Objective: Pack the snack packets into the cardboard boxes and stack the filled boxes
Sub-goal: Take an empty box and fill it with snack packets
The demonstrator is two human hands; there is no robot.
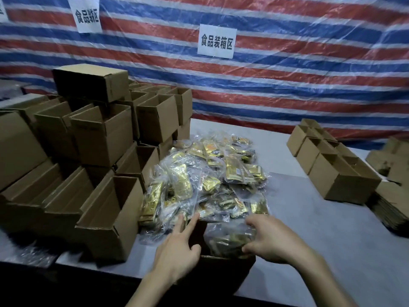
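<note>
A heap of gold snack packets in clear plastic bags [208, 178] lies in the middle of the table. In front of it stands an open cardboard box [225, 269] at the table's near edge. A bag of packets [228, 238] sits in the box's mouth. My right hand [272, 238] grips that bag, fingers curled over its top and right side. My left hand [179, 247] reaches over the box's left rim with the index finger straight, its tip touching the near edge of the heap.
Several open empty cardboard boxes [97, 134] are stacked in tiers on the left, one closed box on top. A row of small open boxes [332, 165] stands at the right, with flat cardboard [391, 202] beyond. A striped tarp with paper signs hangs behind the grey table [309, 251].
</note>
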